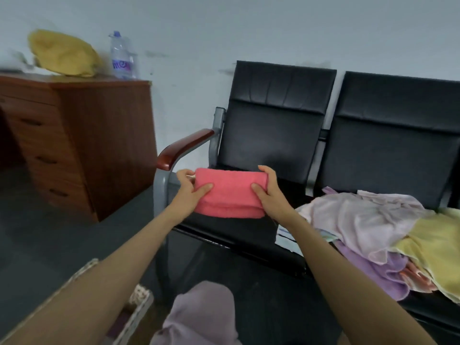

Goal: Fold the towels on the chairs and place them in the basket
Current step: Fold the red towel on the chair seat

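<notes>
While the folded pink towel (230,196) sits at the front of the left chair seat (224,232), it is gripped at both short ends: L hand (190,189) on the left end, R hand (267,192) on the right, thumbs on the near face, fingers curled behind. The hands are apart, w/ the towel's length between them. Its long axis runs left-right, approx. parallel to the seat edge. The basket (140,298) lies low and left, nearer the L arm, so a swing down-left is judged next. Only bits of woven rim are seen; the rest is cut off by the forearm and frame. Lilac mass (204,312) at bottom: blurred, not identified. Whether the towel rests on the seat cannot be told. Towel pile (373,227) on the right seat is not yet folded.
</notes>
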Action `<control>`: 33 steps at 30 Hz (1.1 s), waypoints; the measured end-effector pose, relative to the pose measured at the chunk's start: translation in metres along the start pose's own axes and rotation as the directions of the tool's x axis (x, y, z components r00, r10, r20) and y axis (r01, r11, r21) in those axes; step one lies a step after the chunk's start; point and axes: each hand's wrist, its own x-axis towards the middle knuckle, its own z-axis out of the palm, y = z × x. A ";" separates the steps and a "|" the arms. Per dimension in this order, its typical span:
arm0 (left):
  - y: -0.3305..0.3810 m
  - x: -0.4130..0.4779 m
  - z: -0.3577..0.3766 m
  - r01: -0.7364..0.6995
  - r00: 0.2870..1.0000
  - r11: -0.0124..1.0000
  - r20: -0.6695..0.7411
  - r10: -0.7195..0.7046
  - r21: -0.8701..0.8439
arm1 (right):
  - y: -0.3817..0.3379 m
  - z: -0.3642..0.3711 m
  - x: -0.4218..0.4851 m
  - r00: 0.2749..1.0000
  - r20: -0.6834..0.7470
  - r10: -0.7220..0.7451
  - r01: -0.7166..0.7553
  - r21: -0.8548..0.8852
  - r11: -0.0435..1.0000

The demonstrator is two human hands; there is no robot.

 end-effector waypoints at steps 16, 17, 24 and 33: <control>-0.210 -0.094 -0.211 0.463 0.886 0.808 -0.176 -0.428 0.366 | 0.032 0.306 0.045 0.628 0.737 0.250 0.165 -0.440 0.882; -0.223 -0.105 -0.217 0.521 0.853 0.752 -0.215 -0.476 0.405 | 0.035 0.323 0.040 0.590 0.763 0.264 0.183 -0.445 0.877; -0.293 -0.168 -0.226 0.623 0.766 0.542 -0.300 -0.568 0.565 | 0.058 0.413 0.000 0.358 0.852 0.383 0.183 -0.466 0.865; -0.374 -0.218 -0.232 0.597 0.593 0.223 -0.237 -0.770 0.770 | 0.085 0.505 -0.059 0.048 0.861 0.507 0.266 -0.500 0.824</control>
